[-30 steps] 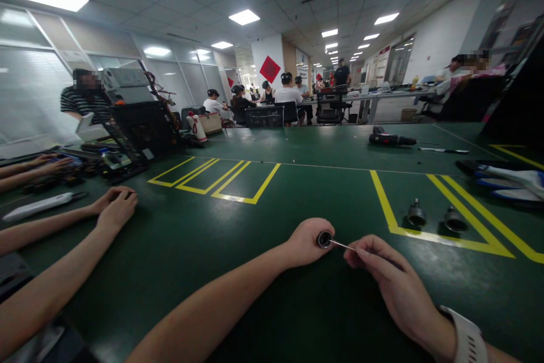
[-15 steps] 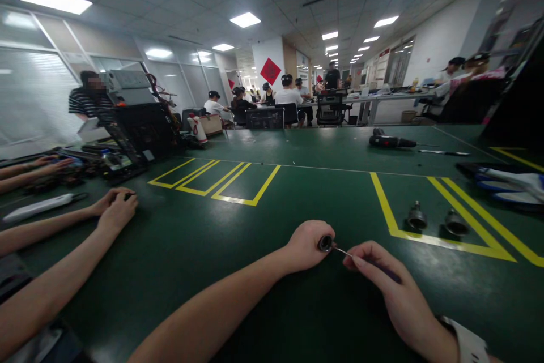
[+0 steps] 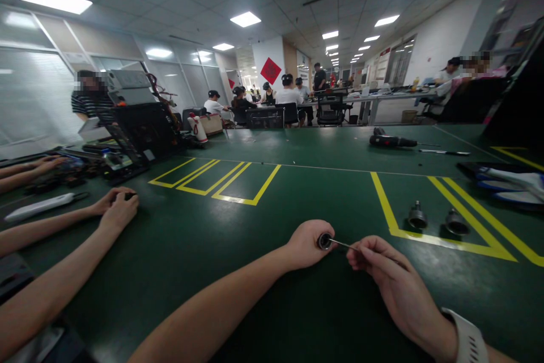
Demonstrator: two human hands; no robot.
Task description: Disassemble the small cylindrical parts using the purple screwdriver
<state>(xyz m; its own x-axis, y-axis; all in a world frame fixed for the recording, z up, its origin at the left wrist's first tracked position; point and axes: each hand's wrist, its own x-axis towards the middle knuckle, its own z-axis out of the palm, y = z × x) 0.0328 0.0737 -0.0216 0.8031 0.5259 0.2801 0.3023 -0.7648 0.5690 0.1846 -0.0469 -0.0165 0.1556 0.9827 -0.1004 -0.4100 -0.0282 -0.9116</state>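
My left hand (image 3: 306,245) is closed around a small round metal part (image 3: 324,240), whose dark, hollow end faces my right hand. Between the fingertips of my right hand (image 3: 385,272) is a thin metal pick-like tool (image 3: 343,244). Its tip reaches the open end of the part; how deep it goes I cannot tell. Most of the part is hidden by my left fingers, and my right palm covers the tool's rear. Two dark metal cup-shaped pieces with narrow stems, one (image 3: 417,217) beside the other (image 3: 457,223), stand stem up on the table to the right.
Yellow tape (image 3: 450,243) marks areas on the green table (image 3: 238,272). A power drill (image 3: 391,140) and a thin rod (image 3: 444,152) lie farther back, gloves (image 3: 512,184) at right. At left are a co-worker's hands (image 3: 117,207), a white tool (image 3: 40,208) and machinery (image 3: 144,131).
My right hand has drawn slightly to the right and its fingers have shifted along the tool, showing more of the rod. The left hand stays almost where it was.
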